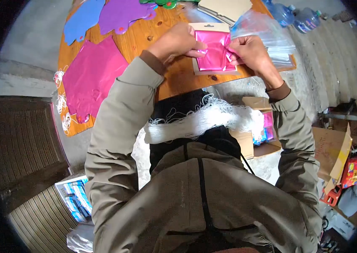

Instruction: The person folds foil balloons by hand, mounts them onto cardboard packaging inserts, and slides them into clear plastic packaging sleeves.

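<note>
On the wooden table's front part lies a cream card (209, 27) with a hanging slot, and a folded shiny pink foil (213, 50) rests on it. My left hand (179, 42) touches the foil's left edge, its fingers bent over the card. At the right edge, my right hand (250, 52) pinches the foil between thumb and fingers. A larger flat pink foil shape (92, 78) lies to the left. White string (203, 120) lies in a thick bundle across my lap.
Blue (83, 21) and purple (123, 14) foil shapes lie at the table's back left. Stacked cards (229, 8) and clear plastic bags (262, 33) are at the right. An open cardboard box (246, 143) stands below the table (144, 36), with bottles (307, 20) beyond it.
</note>
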Tool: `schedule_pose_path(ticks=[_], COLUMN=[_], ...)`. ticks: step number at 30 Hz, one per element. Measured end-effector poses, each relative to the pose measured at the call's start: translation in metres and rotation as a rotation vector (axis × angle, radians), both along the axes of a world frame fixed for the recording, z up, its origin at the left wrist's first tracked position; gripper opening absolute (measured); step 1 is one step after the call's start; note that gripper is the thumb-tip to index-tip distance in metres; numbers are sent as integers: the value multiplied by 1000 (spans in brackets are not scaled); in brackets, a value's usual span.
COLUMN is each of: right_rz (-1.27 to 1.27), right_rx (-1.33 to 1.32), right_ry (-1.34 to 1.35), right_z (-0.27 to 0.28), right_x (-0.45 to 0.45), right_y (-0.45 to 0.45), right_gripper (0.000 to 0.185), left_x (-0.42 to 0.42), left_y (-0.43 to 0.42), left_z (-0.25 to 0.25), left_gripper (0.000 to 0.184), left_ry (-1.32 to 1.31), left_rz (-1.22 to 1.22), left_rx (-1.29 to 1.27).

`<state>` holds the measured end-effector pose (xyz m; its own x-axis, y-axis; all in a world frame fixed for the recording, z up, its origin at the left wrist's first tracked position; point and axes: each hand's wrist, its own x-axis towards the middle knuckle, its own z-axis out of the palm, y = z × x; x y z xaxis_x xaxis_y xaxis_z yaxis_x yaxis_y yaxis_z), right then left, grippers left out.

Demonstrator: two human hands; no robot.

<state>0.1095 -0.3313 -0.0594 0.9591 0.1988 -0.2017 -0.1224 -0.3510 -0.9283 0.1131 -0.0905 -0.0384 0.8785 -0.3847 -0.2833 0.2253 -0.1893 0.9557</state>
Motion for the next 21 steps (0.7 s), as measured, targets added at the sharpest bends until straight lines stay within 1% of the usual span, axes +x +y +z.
schedule_pose_path(ticks=[1,3,4,5,8,11,14,17,19,21], right_rz=[2,-33,-34,-33,-16,-5,-2,22,30,23], right_rx=[-34,-141,-152,-163,-216,-253,-260,-292,-317,-156], right_ry=[-13,-67,-72,-73,-118,-131,-125,-132,-148,-191], right_z=[-3,-5,-6,-6,-9,-4,6,9,9,-3], right_x=[2,4,5,5,7,6,1,2,0,-3], right_y=[0,3,4,4,2,4,7,8,6,2], right_gripper=[22,25,25,24,22,21,19,19,20,22], left_x=[2,1,-1,-2,-18,-30,-20,-20,-18,-13], left_y=[1,1,1,3,-1,1,10,1,2,1], left_z=[-6,-10,-14,-21,-10,3,-14,-21,-35,-44], left_gripper=[19,21,22,30,43,61,74,74,68,62], left_ry=[-2,-77,-109,-233,-763,-760,-1319,-1240,-1264,-1275], left_rz=[-38,1,18,38,88,112,-15,-338,-386,-435], left_rx=[-39,-17,-6,69,677,841,667,662,697,723])
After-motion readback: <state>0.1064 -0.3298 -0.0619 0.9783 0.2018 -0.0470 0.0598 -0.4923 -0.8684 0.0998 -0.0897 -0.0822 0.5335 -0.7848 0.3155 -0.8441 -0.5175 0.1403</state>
